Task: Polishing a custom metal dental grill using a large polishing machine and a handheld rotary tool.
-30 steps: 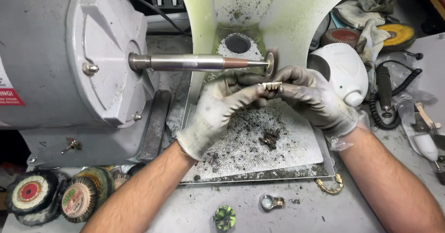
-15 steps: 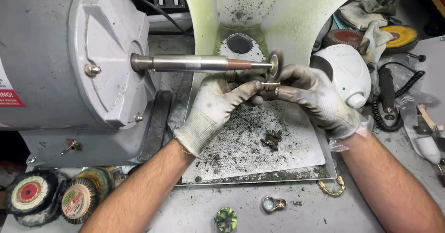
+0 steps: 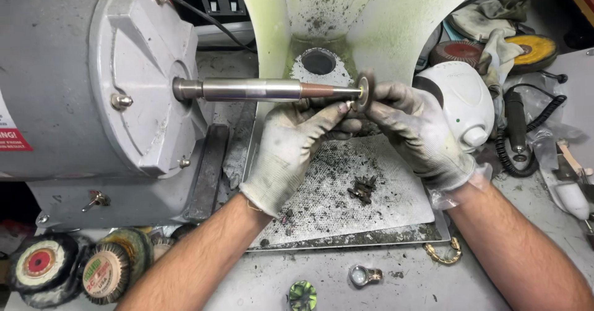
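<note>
While both gloved hands pinch a small metal piece (image 3: 348, 106) against the small polishing wheel (image 3: 362, 91), L hand (image 3: 291, 147) grip is closed on it w/ thumb + forefinger, R hand (image 3: 421, 132) grip clamped on its other end. Wheel sits at tip of the tapered spindle (image 3: 266, 89) from the grey motor (image 3: 93, 82). Below: dirty metal tray (image 3: 371, 218) w/ debris clump (image 3: 363, 188). Round brushes (image 3: 68, 271) lie at L on the tabletop (image 3: 402, 286), white device (image 3: 461, 104) just R of hands.

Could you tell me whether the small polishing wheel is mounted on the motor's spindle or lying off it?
Mounted: the small wheel sits at the tip of the tapered spindle, with both gloved hands, left hand and right hand, close against it.
</note>
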